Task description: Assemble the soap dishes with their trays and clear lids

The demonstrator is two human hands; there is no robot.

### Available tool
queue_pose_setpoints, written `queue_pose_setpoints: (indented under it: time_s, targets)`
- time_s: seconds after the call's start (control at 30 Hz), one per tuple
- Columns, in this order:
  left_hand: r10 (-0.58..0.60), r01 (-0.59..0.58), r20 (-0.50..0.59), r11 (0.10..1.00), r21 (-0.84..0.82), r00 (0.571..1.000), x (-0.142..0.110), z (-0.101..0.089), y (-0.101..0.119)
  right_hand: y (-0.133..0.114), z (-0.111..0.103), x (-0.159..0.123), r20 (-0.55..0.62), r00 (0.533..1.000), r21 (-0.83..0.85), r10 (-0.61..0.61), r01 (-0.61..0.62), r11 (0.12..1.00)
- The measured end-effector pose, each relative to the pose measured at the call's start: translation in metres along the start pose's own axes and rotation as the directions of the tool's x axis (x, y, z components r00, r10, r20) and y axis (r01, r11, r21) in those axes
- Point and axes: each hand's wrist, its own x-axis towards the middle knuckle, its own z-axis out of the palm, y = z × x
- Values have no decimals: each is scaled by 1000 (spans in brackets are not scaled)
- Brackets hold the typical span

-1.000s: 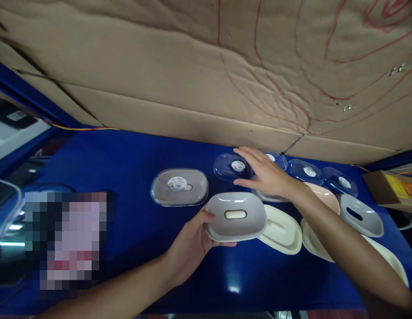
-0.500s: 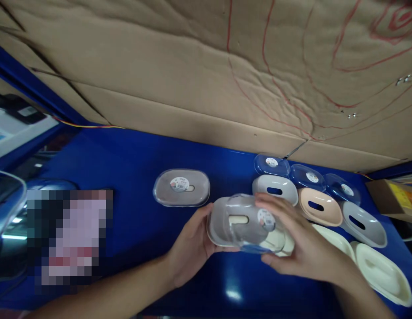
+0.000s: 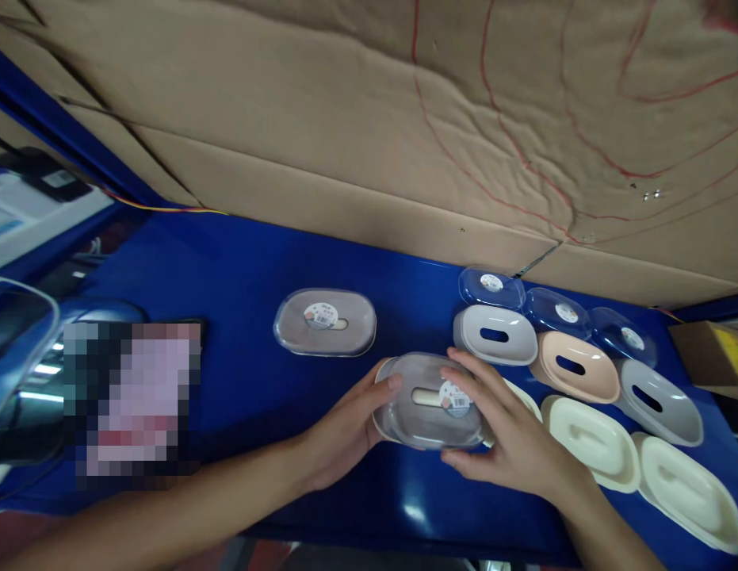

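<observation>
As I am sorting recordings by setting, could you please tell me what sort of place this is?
Probably a workshop or packing bench: a blue tabletop backed by brown cardboard, with cream trays and clear lids laid out in rows.

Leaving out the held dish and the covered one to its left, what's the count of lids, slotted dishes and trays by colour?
Clear lids: 3
Gray dishes: 2
Peach dish: 1
Cream trays: 3, one partly hidden by the right hand
Total: 9
</observation>
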Motion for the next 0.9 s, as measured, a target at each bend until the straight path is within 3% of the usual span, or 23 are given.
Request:
queue_pose_setpoints:
  time_s: [0.4,0.47,0.53,0.6,0.7,0.8,0.9]
  targets:
    - [-4,7,-36,996,85,999,4,0,6,4,-1,1,-22,999,-34,-40,40,999]
    - [19,-12,-39,985,173,999,7,0,12,7,-10,10,-40,996,-51,-75,73,996]
    - [99,-79,-36,926,370,994,6,-1,22,8,-20,21,-52,993,-73,-109,105,992]
    - [217,-167,1,749,641,976,0,-2,35,8,-30,31,-56,991,-76,-122,118,990]
    - [321,-155,41,339,928,946,-19,-9,48,7,-36,42,-52,993,-61,-106,102,993]
    - [490,49,-28,-31,998,871,-36,-21,47,15,-32,54,-63,995,-80,-83,78,994]
    - [598,185,33,-300,936,801,-37,-36,44,29,-23,72,-56,996,-89,-67,62,994]
